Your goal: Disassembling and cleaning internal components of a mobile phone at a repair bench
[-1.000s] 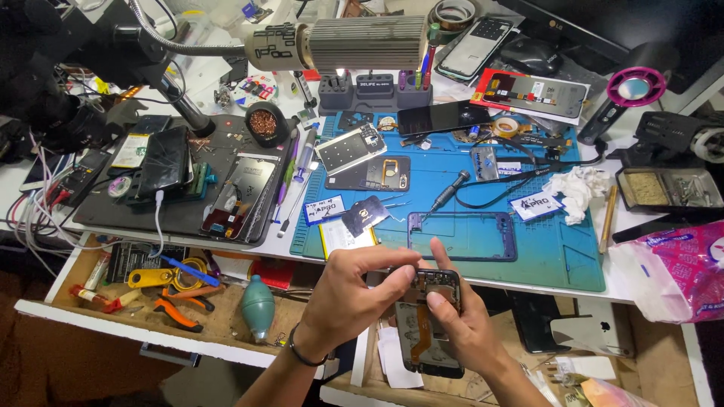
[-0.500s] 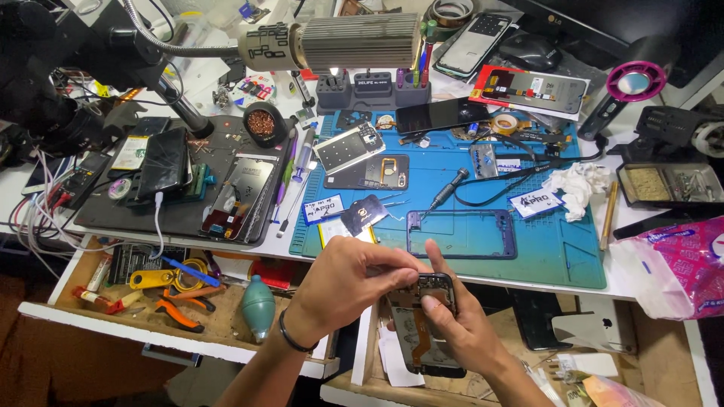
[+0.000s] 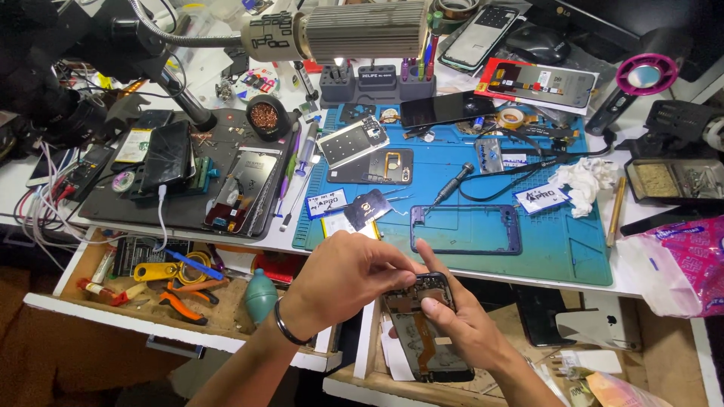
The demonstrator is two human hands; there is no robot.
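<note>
Head view, entry one: an opened black smartphone with its back cover off, copper-coloured flex and circuit parts exposed, held low in front of me, over the open wooden drawer and just below the edge of the blue rubber repair mat.

My right hand cradles it from beneath, grip closed on the phone, thumb laid across its upper half.

My left hand comes over the top end, fingertips pinched at the upper edge; whether they hold a small part I cannot tell.

On the tabletop, near: a dark blue empty phone frame on the mat, a black precision screwdriver beyond it, a teal rubber dust blower in the drawer.

Handling note, my judgement: I keep the right hand steady, work the top edge with light pressure only, and spare the exposed flex.
</note>
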